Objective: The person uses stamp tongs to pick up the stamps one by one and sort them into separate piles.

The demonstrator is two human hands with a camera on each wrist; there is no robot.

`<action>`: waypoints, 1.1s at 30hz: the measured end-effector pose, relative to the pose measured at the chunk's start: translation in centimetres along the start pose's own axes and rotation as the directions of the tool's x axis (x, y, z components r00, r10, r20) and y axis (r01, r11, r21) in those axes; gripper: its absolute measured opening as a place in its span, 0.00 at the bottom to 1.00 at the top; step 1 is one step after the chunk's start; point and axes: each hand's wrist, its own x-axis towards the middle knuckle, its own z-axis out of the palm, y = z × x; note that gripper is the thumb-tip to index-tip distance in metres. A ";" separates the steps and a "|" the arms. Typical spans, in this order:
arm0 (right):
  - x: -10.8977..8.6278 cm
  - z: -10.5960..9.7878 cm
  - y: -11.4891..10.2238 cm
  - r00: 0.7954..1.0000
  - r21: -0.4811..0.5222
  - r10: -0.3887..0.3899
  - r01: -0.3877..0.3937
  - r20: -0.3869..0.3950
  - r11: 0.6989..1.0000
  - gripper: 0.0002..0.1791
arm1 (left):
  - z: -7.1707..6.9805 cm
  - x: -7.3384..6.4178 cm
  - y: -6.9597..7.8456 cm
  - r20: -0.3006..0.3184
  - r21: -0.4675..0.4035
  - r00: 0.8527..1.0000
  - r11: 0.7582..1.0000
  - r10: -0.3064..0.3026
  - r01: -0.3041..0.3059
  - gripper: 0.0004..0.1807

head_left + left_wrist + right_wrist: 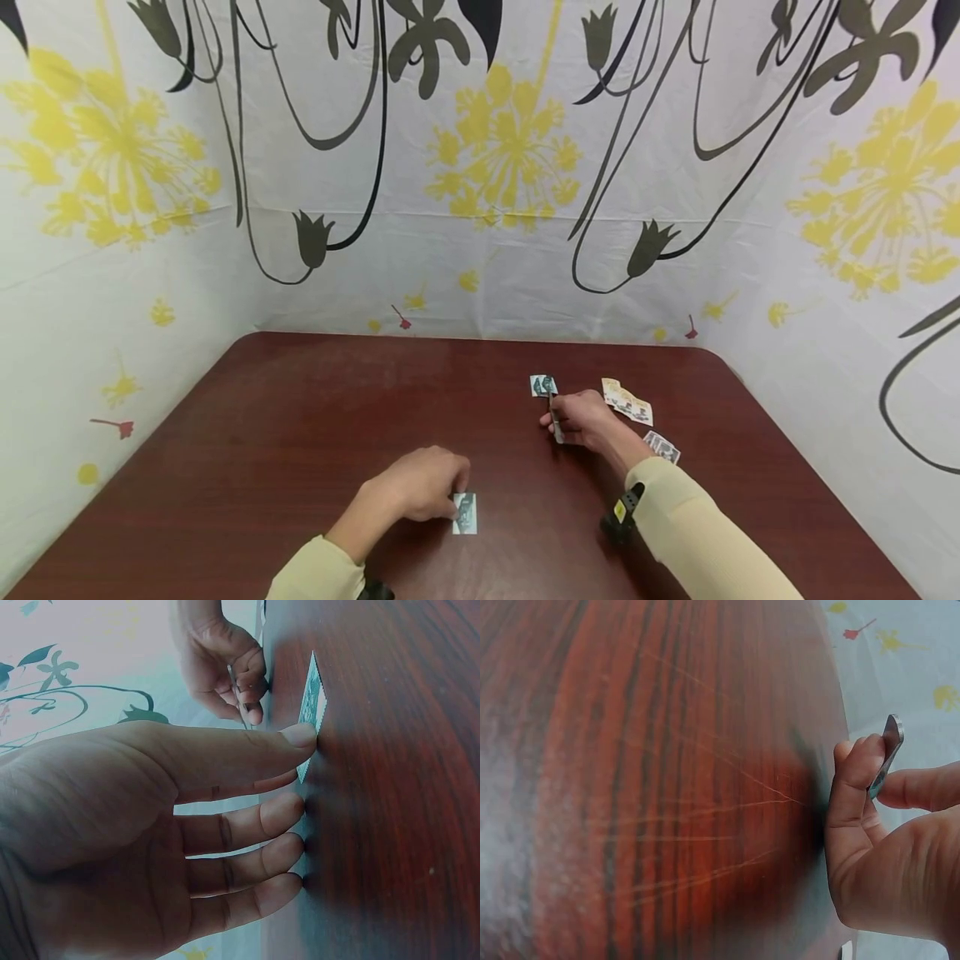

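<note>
In the head view my left hand [423,483] rests at the table's front middle, beside a small green-and-white postage stamp [465,513]. The left wrist view shows the thumb touching this stamp [310,705], whose edge is perforated; the other fingers reach down to the table, fairly straight. Further back, my right hand [587,419] grips metal tweezers [557,425]. Their far end points at green stamps [542,385] lying on the table. From the right wrist, the tweezers [889,750] sit between curled fingers and thumb; their tips are hidden.
Yellowish stamps [627,402] lie right of my right hand. Nearer, a grey stamp group [663,447] is partly covered by the right forearm. The dark red wooden table [337,400] ends at a patterned white cloth [487,283] behind and at both sides.
</note>
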 end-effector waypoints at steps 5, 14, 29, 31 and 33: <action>-0.2 -0.1 0.0 1.000 0.001 0.013 -0.013 -0.004 1.000 0.19 | 0.0 0.0 0.0 0.002 0.003 1.000 1.000 0.004 -0.004 0.13; -1.0 -0.5 0.4 1.000 0.062 0.019 -0.019 0.014 0.998 0.17 | 0.0 0.1 0.0 0.020 -0.010 1.000 1.000 -0.006 0.006 0.12; -4.5 -1.2 2.2 0.994 -0.033 -0.042 0.045 0.099 0.998 0.19 | -0.2 0.2 0.0 0.039 -0.030 0.999 0.999 -0.019 0.020 0.12; -4.9 -1.0 2.3 0.991 -0.045 -0.043 0.049 0.125 0.998 0.19 | -0.2 0.3 0.0 0.041 -0.034 0.999 0.999 -0.022 0.023 0.12; -5.4 -0.6 2.3 0.986 -0.058 -0.043 0.053 0.161 0.997 0.19 | -0.1 0.3 -0.1 0.035 -0.034 0.999 0.999 -0.021 0.022 0.12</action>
